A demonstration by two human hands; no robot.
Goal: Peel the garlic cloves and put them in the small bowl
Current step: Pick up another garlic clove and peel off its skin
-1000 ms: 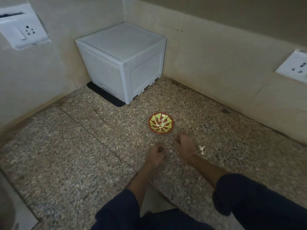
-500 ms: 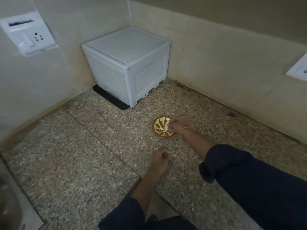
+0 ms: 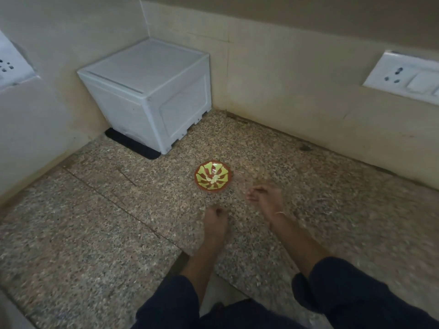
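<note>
One speckled stone counter [image 3: 95, 222] carries a white plastic box [image 3: 152, 91] on a black mat [image 3: 133, 144] in the far corner. The small bowl [image 3: 201, 171] (red, with yellow-green petals) stands apart in front of the box, with pale garlic cloves [image 3: 213, 178] in its middle. Near it the blurred right hand [image 3: 264, 198] hovers, fingers loosely extended. The left hand [image 3: 216, 219] is curled; whether it pinches anything cannot be told.

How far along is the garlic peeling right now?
Done: a few pale peeled cloves lie in the small bowl. In hand: the left hand is curled, contents unclear; the right hand looks empty, blurred, beside the bowl. Left: no unpeeled garlic is visible to count.
</note>
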